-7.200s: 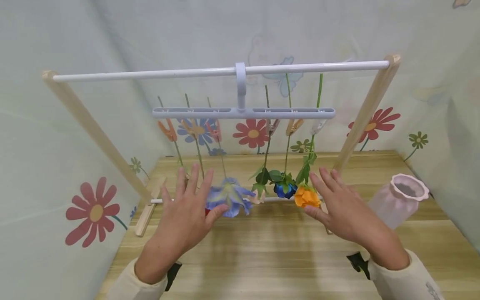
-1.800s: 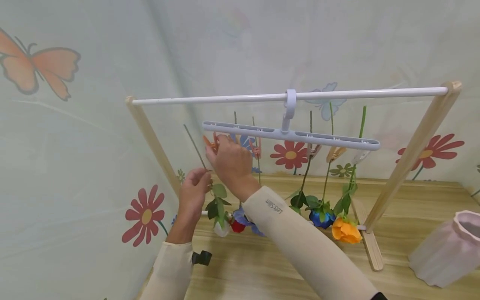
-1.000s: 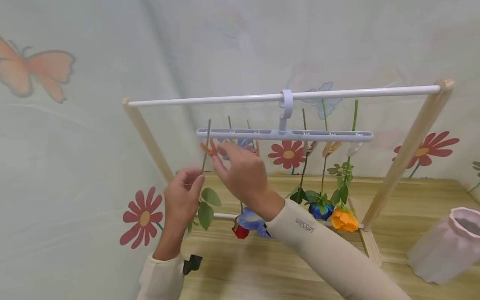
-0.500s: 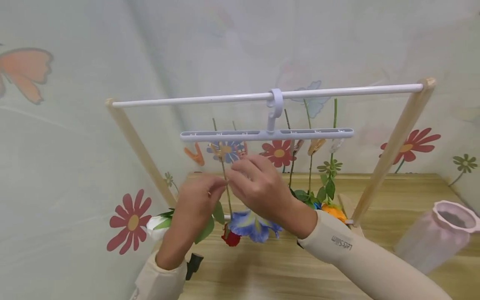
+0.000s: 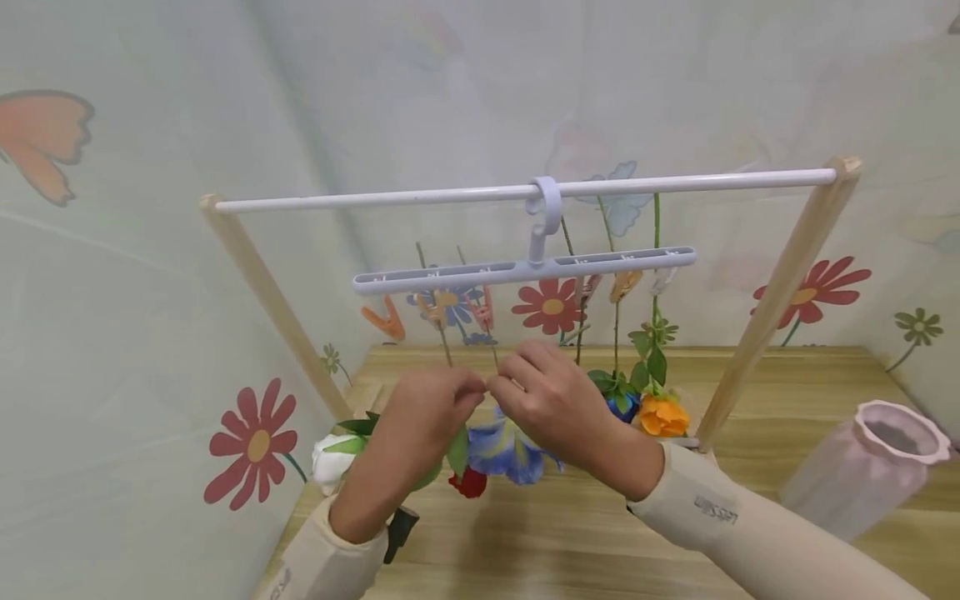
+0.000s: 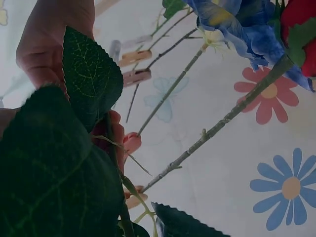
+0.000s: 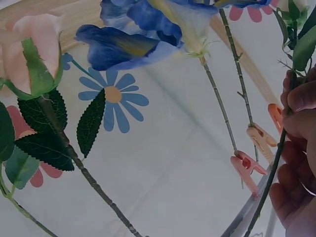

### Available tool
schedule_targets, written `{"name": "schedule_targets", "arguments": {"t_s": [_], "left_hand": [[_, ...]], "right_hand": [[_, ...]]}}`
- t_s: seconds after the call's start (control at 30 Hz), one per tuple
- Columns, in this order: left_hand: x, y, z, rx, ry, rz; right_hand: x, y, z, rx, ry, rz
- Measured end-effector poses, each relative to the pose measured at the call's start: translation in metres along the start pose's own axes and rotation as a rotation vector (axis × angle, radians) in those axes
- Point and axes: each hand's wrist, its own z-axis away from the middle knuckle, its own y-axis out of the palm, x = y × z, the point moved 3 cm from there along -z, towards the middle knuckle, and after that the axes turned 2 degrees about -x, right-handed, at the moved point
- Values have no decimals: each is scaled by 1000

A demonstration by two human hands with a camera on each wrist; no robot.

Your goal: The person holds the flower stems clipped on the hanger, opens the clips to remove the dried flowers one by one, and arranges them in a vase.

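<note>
In the head view my left hand [image 5: 420,417] and right hand [image 5: 555,408] meet in front of the hanging flowers. Both grip the stem of a white artificial rose [image 5: 333,458], which lies sideways with its bloom to the left. Its dark green leaves [image 6: 94,71] cover much of the left wrist view. Fingers of both hands are curled along the stem [image 7: 269,190] in the right wrist view. An orange clothespin [image 5: 385,319] hangs with no flower at the left end of the pale hanger [image 5: 450,277]. Beside it, a peach clothespin [image 5: 430,310] and a pink clothespin [image 5: 482,308] hold stems.
A red rose [image 5: 468,482], blue-purple flower [image 5: 506,450], pink rose [image 7: 34,54], blue rose [image 5: 624,406] and orange flower [image 5: 663,415] hang upside down. The hanger hooks over a white rod [image 5: 375,198] between wooden posts [image 5: 780,300]. A pink vase [image 5: 862,467] stands right on the wooden table [image 5: 555,542].
The white rose's stem has left the orange clothespin. The rose has turned from hanging to sideways, and my right hand has moved from the clothespin down to the stem.
</note>
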Motion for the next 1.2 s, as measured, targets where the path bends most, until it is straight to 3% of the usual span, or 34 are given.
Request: {"name": "schedule_targets", "arguments": {"t_s": [0.3, 0.67, 1.0, 1.2], "left_hand": [[-13, 3, 1, 41, -5, 19], [-22, 10, 1, -9, 37, -40], [-28, 9, 5, -90, 49, -51], [-41, -7, 19, -195, 147, 32]], "right_hand": [[2, -5, 10, 31, 30, 7], [2, -9, 17, 94, 84, 2], [1, -10, 20, 93, 109, 0], [-6, -17, 24, 4, 131, -23]]}}
